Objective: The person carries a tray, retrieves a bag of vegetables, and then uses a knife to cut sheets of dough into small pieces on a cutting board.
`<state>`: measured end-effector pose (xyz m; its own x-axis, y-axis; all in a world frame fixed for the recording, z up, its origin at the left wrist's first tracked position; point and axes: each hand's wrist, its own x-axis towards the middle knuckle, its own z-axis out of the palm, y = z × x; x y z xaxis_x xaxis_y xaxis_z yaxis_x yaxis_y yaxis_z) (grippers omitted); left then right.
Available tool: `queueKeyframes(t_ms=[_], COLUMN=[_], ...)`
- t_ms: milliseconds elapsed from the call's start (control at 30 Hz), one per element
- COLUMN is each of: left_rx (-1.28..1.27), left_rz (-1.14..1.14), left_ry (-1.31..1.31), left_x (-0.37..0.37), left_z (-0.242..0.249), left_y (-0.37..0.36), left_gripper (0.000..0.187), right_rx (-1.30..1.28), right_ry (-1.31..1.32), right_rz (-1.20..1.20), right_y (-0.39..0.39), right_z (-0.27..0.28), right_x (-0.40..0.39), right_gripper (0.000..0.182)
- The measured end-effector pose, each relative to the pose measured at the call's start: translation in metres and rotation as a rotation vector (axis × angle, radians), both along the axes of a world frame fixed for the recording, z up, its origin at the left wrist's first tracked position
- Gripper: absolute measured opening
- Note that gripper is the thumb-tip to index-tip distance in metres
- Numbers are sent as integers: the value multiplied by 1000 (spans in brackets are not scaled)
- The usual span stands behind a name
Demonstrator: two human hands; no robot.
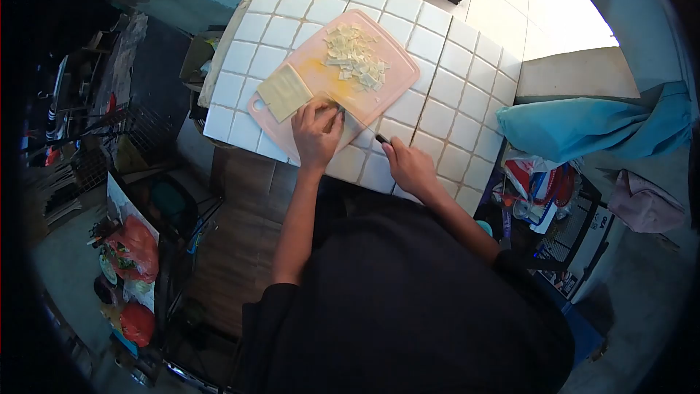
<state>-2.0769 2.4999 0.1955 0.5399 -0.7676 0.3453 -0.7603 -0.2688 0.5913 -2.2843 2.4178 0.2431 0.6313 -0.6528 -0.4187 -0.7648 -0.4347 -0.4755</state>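
Observation:
A pink cutting board [397, 66] lies on the white tiled counter. My right hand [413, 170] is closed round the black handle of a knife [383, 138], its thin blade reaching left over the board toward my left fingers. My left hand [316, 133] presses down on the board with bent fingers close to the blade; whatever lies under the fingertips is mostly hidden. Just beyond that hand sits a flat, pale yellow square sheet or stack [284, 93]. A loose heap of pale cut strips [355, 58] is spread on the far part of the board, beside a yellow stain.
The tiled counter [459, 91] extends to the right of the board. Past its right edge hang a teal cloth [583, 128] and a pink cloth [645, 201], above assorted clutter. Red plastic bags [136, 248] rest on a surface at lower left.

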Motion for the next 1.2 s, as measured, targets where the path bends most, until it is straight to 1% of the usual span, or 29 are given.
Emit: queueKeyframes(t_ms=[133, 233, 333, 367, 433, 467, 500, 533, 567, 600, 667, 700, 733, 767, 833, 867, 933, 1000, 1100, 1200], left_rx=[-19, -8, 30, 29, 23, -40, -104, -106, -103, -95, -55, -22, 41, 47, 135, 134, 177, 178, 173, 165], left_rz=[-6, -4, 2, -16, -20, 17, 53, 56, 115, 172, 147, 130, 97, 102, -5, 1, -55, -43, -7, 32], left_ry=[-16, -15, 12, -3, -20, -15, -13, -19, 18, 55, 9, -28, 9, 10, -88, -85, -87, -84, -90, -102], left_x=[0, 0, 3, 5, 7, 7, 9, 10, 10, 9, 5, 2, 0, -3, -7, -8, -8, -8, -10, -14], left_z=[-2, 1, 4, 3, 3, 5, 7, 8, 7, 7, 6, 6, 5, 11, 21, 20, 15, 7, 2, 1], left_y=[0, -5, -15, -23, -37, -43, -46, -42, -31, -19, 6, 18, 28, 33, 38, 40, 47, 47, 42, 40], left_gripper=[16, 15, 13, 14, 15, 16, 17, 17, 20, 22, 23, 23, 28, 28, 39, 39, 51, 52, 53, 51], right_rx=[61, -15, 30, 28, 50, 99, 98, 93, 90, 97, 143, 151, 70, -12, 21, 48, 51, 90, 86, 82], right_ry=[38, 5, -67, -68, -218, -204, -209, -194, -179, -184, -98, -96, -110, -124, -117, -110, -150, -192, -115, -118], right_rz=[-45, -1, -114, -109, -228, -241, -235, -166, -100, -101, -7, -4, -64, -125, -161, -199, -149, -57, -10, -6], right_y=[2, -23, -42, -45, -51, -53, -53, -51, -49, -47, -41, -38, -35, -33, -33, -35, -28, -21, -7, 5], right_z=[1, 6, -2, -2, -2, 2, 1, -2, -6, -9, -15, -15, -15, -13, -5, -1, -1, -3, -6, -5], right_x=[-13, 5, 3, 0, -2, -1, -2, -5, -7, -9, -12, -12, -10, -8, -4, -2, -3, -7, -10, -9], right_gripper=[35, 39, 41, 41, 42, 42, 42, 42, 42, 42, 42, 42, 41, 41, 39, 38, 37, 35, 34, 34])
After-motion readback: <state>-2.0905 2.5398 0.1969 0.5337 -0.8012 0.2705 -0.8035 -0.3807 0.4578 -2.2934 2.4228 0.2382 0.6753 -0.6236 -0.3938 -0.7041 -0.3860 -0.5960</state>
